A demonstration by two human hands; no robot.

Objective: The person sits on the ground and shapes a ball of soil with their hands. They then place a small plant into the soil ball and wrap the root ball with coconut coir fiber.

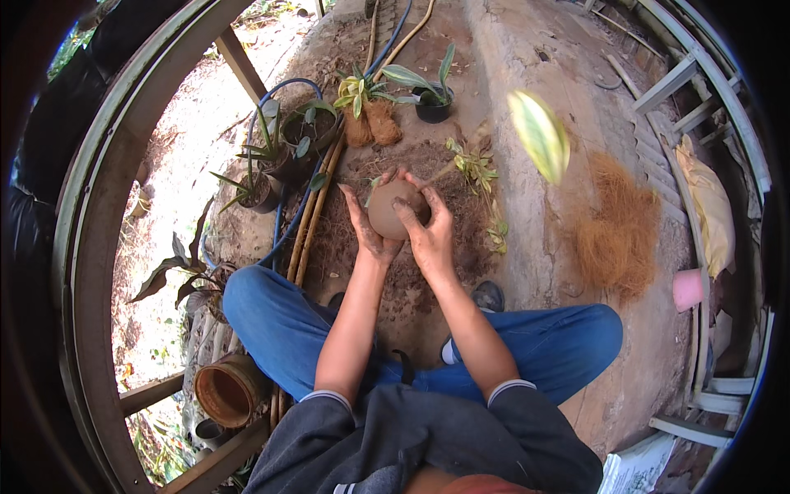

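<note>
Between my two hands is a brown rounded pot or ball of soil (390, 213); which of the two I cannot tell. My left hand (369, 231) cups its left side and underside, the thumb held apart. My right hand (429, 222) holds its right side, thumb across the front. Some fingertips are hidden behind it. Below lies loose dark soil (407, 290). Uprooted variegated plants (475, 167) lie just beyond my right hand. Ahead stand two fibre-wrapped root balls (372, 125) with yellow-green leaves and a black pot (434, 105) holding a plant.
Potted plants (259, 191), a blue hose (302, 213) and poles (318, 213) line the left. An empty brown pot (228, 392) lies at lower left. Coconut fibre (617, 234) is heaped at right, near a pink pot (687, 290). A variegated leaf (540, 137) shows large at upper right.
</note>
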